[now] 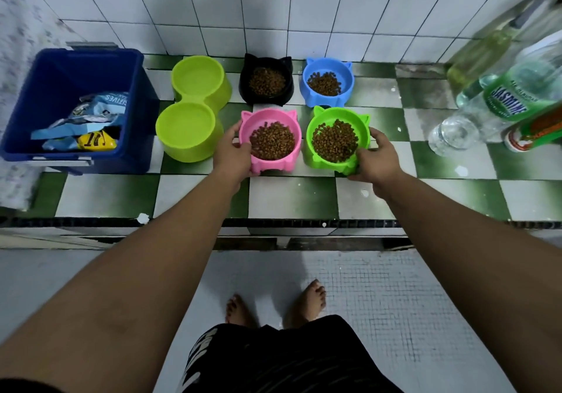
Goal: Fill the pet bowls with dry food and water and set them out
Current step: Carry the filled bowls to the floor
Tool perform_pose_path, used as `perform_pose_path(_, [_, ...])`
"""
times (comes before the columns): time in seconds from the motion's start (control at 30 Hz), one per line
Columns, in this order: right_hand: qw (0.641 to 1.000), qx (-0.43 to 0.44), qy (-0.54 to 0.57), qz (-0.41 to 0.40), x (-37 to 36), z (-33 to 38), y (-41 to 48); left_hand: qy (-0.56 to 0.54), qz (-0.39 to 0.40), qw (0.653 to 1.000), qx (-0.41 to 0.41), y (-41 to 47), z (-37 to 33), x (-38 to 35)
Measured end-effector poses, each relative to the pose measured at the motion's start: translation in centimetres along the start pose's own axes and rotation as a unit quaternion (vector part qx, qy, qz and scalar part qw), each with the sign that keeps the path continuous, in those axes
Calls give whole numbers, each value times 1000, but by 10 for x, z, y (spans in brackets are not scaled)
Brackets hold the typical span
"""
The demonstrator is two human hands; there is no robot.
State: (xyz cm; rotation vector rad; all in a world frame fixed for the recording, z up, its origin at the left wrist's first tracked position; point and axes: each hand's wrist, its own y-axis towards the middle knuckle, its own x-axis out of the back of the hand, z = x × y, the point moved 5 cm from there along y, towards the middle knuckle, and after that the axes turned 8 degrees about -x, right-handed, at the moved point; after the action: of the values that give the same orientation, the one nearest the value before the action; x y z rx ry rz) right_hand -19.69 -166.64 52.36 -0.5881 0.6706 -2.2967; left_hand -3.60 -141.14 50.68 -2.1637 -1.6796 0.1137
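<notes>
Obs.: four cat-eared bowls in two rows at mid-surface (289, 198), all holding dry kibble (272, 141).
- Far row, by the surface's back edge: black bowl (243, 85), blue bowl (346, 79).
- Near row: pink bowl (267, 114) and green bowl (331, 114), just beside each other, both resting on the surface.
- Left hand (232, 152): fingers curled round the pink bowl's left rim.
- Right hand (375, 161): fingers gripping the green bowl's right, near side.
- Lime double bowl (194, 100) left of the four (water inside: cannot tell).
- Blue bin (76, 67) with food packets (91, 113) at the left end.
- Clear bottle (504, 100), green label, lying at the right end.
</notes>
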Motion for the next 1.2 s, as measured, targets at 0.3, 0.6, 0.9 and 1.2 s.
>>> perform_pose_path(0.3, [999, 22, 9, -38, 3, -20, -59, 21, 36, 999, -16, -30, 12, 37])
perform_pose_path(0.6, [996, 54, -63, 17, -7, -36, -91, -9, -30, 999, -25, -99, 25, 79])
perform_pose_path(0.9, [979, 103, -132, 119, -39, -35, -135, -56, -171, 983, -14, -195, 51, 146])
perform_pose_path(1.2, [939, 156, -201, 231, -155, -47, -215, -71, -294, 953, -4, -272, 85, 262])
